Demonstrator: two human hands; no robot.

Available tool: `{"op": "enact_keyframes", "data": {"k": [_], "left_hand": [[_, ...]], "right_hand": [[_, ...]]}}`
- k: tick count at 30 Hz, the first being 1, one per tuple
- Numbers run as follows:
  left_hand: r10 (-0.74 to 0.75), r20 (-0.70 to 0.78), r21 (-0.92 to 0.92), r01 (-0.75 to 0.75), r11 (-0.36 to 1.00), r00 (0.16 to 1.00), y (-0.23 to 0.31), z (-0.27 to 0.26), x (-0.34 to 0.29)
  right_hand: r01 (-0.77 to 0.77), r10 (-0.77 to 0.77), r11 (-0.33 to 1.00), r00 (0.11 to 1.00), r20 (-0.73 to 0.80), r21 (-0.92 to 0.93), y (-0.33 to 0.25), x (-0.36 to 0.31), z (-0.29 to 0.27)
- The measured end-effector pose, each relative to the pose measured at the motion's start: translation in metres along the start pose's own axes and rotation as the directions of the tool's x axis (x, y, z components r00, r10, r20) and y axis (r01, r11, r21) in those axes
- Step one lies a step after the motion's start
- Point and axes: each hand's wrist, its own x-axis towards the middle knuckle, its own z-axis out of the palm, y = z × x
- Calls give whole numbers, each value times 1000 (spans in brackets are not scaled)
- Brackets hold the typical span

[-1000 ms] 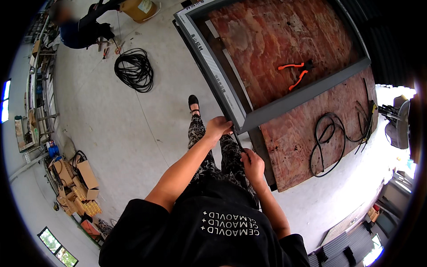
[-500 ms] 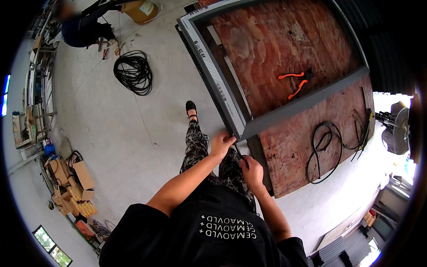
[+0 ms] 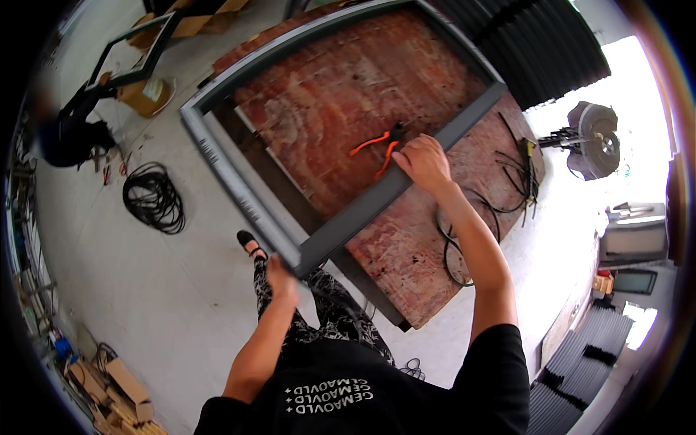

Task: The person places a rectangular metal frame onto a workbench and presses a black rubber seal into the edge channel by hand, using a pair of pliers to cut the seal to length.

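A large grey rectangular window frame (image 3: 246,196) lies on a reddish wooden worktable, with its near corner jutting past the table edge toward me. My right hand (image 3: 424,161) is closed over the frame's near bar, fingers bent across its inner edge. Just beside those fingers, pliers with orange handles (image 3: 371,142) rest on the wood inside the frame. My left hand (image 3: 281,279) is at the near corner, against its left side. Its fingers are blurred and partly hidden, so what they grip does not show.
Black cord (image 3: 444,250) lies looped on the bare worktable (image 3: 406,261). A fan (image 3: 594,141) stands right of it. Dark corrugated sheets (image 3: 529,51) are at the back. On the floor lies a black coil (image 3: 154,198). A person (image 3: 76,130) crouches at the far left.
My right hand has left the near corner and moved up and right onto the near bar. My left hand stays by the corner. The whole view has swung to the right.
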Motion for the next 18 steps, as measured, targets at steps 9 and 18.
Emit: {"op": "enact_keyframes", "data": {"k": [9,18], "left_hand": [[45,-152,236,-8,972,987,78,-136,40],[105,16,476,-100,874,994,236,-194,98]], "right_hand": [[19,14,997,906,424,-75,-45,3,7],[-75,46,995,939,342,70,-156,-63,-55]]}}
